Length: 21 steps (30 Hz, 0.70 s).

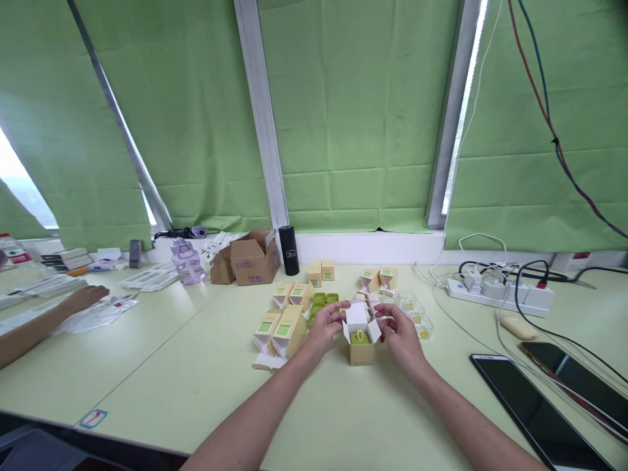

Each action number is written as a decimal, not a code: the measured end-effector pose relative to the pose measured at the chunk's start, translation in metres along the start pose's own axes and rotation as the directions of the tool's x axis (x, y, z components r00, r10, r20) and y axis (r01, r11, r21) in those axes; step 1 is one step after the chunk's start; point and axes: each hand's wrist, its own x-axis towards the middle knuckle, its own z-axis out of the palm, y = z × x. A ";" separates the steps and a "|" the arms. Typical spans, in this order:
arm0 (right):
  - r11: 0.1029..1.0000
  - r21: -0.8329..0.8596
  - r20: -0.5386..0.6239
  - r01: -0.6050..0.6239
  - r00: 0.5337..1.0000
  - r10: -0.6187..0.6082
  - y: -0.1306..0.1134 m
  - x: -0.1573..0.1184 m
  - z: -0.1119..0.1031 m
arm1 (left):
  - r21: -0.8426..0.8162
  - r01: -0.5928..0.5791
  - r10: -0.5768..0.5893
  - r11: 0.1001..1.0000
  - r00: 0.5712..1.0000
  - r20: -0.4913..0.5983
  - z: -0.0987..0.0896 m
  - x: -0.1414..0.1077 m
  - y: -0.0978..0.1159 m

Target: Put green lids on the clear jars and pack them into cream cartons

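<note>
A small cardboard box (362,355) stands upright on the table in front of me, its white flaps spread. Inside it sits a green object (360,337) with a pale loop on top. My left hand (324,329) pinches at the box's left and back flaps. On the other side, my right hand (398,335) has its fingers curled at the right flap. Beside my left hand are several similar boxes (290,328) with green windows and unfolded ends. Green cups (318,299) lie partly hidden behind my left hand. Clear plastic cups (422,327) are grouped behind my right hand.
At the back stand a brown carton (254,260), a black tumbler (289,250) and a purple bottle (187,263). To the right are a power strip (500,293) with cables and two phones (534,402) (581,373). Another person's hand (87,299) rests on plastic bags at left.
</note>
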 end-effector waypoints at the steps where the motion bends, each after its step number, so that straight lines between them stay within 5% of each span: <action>1: 1.000 0.021 0.003 -0.016 1.000 0.016 -0.001 0.000 0.000 | -0.002 -0.001 0.001 1.000 1.000 0.003 0.001 -0.001 0.000; 21: 0.955 0.228 0.062 -0.187 0.982 0.178 -0.009 -0.001 0.002 | 0.053 -0.052 0.047 0.997 0.995 0.092 0.010 -0.011 -0.009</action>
